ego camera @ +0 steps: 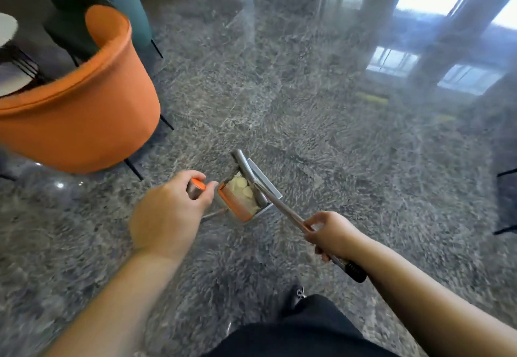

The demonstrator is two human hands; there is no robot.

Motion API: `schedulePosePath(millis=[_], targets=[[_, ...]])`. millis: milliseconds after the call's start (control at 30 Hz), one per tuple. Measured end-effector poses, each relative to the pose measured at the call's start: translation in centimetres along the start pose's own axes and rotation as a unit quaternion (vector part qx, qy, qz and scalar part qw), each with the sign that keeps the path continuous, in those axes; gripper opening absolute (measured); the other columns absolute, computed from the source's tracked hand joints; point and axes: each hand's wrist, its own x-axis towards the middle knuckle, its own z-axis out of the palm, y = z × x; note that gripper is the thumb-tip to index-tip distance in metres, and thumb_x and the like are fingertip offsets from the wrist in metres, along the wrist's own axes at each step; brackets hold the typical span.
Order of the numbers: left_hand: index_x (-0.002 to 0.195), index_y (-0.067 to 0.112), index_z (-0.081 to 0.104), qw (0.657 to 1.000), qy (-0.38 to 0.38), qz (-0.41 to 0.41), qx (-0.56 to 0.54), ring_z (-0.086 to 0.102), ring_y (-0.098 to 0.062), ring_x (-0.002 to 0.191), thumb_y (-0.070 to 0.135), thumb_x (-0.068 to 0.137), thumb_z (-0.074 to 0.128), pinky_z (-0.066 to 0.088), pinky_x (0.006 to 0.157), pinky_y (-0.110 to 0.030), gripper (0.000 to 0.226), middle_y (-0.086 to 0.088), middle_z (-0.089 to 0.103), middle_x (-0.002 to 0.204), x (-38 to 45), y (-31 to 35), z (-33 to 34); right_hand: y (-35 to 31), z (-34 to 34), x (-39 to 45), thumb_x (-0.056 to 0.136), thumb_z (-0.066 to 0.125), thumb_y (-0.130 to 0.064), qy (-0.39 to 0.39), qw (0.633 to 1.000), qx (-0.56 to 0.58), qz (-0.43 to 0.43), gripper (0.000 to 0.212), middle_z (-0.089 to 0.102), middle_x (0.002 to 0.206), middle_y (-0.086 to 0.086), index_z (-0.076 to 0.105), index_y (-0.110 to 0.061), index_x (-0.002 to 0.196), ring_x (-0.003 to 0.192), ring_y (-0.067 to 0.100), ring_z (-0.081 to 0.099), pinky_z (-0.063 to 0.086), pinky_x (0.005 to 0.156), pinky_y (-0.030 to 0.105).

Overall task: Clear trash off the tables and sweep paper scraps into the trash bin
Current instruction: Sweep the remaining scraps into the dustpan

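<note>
We stand over a polished grey speckled stone floor (321, 138), carrying a load already collected. Our left hand (170, 211) curls its fingers and thumb round the orange-capped metal handle (196, 187) of a grey long-handled dustpan with an orange comb edge (246, 197); pale, rounded paper scraps (243, 188) lie inside the pan. Our right hand (327, 235) grips the slim metal broom handle with a black end grip (293, 216), and the broom's grey head (243, 162) appears to rest across the pan's mouth, though motion blur makes the contact uncertain.

The step in hand, as we judge it, is carrying the scraps to the trash bin, which is not in view. To do it well, we keep the pan hanging level with its mouth upward, hold the broom head against the opening as a lid, and walk steadily so that light scraps do not lift out.

An orange upholstered tub chair on thin black legs (84, 99) stands close on the left, with a white round table (7, 30) beyond it. Open floor lies ahead and to the right; dark furniture legs (506, 202) mark the far right edge.
</note>
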Motion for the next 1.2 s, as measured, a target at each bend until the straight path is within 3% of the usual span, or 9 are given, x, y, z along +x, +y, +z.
schedulePosePath(millis=[267,433,533,800,1200], targets=[[0.095,0.028,0.068,1.000,0.024,0.014,0.006,0.063,-0.031,0.072,0.048,0.084,0.068,0.051,0.060,-0.039,0.024,-0.001,0.070,0.074,19.9,3.2,7.2,-8.4,-9.9,16.1,0.085,0.059,-0.009,0.013,1.000,0.001,-0.002,0.024,0.060,0.058,0.004,0.060,-0.014,0.108,0.031,0.011,0.051,0.044,0.038,0.023],[0.093,0.029,0.069,0.999,0.048,-0.012,0.021,0.062,-0.031,0.071,0.048,0.083,0.070,0.039,0.056,-0.031,0.022,-0.001,0.070,0.074,31.4,5.5,9.7,-16.1,-17.3,25.4,0.084,0.057,-0.010,-0.007,0.999,-0.042,-0.015,0.026,0.062,0.056,0.003,0.060,-0.018,0.108,0.037,0.014,0.056,0.049,0.044,0.025],[0.093,0.029,0.070,0.998,0.057,-0.020,0.025,0.061,-0.028,0.068,0.048,0.083,0.070,0.041,0.055,-0.031,0.022,0.000,0.070,0.073,37.9,6.0,10.5,-21.2,-20.8,30.3,0.085,0.056,-0.011,-0.016,0.998,-0.058,-0.026,0.026,0.061,0.057,0.002,0.062,-0.018,0.109,0.037,0.013,0.056,0.048,0.041,0.024],[0.088,0.025,0.071,0.996,0.084,-0.013,0.027,0.052,-0.023,0.053,0.042,0.083,0.073,0.045,0.049,-0.032,0.018,0.002,0.065,0.060,56.1,3.7,13.5,-33.7,-25.5,44.6,0.085,0.056,-0.007,-0.027,0.998,-0.045,-0.024,0.025,0.060,0.056,0.004,0.064,-0.016,0.107,0.032,0.011,0.051,0.042,0.037,0.020],[0.087,0.026,0.071,0.997,0.069,-0.010,0.040,0.061,-0.033,0.061,0.042,0.081,0.075,0.048,0.052,-0.034,0.017,-0.002,0.067,0.063,86.3,2.4,16.3,-53.1,-33.6,64.2,0.085,0.056,-0.007,-0.020,0.999,-0.024,-0.003,0.024,0.059,0.057,0.004,0.063,-0.015,0.106,0.031,0.010,0.051,0.041,0.037,0.020]])
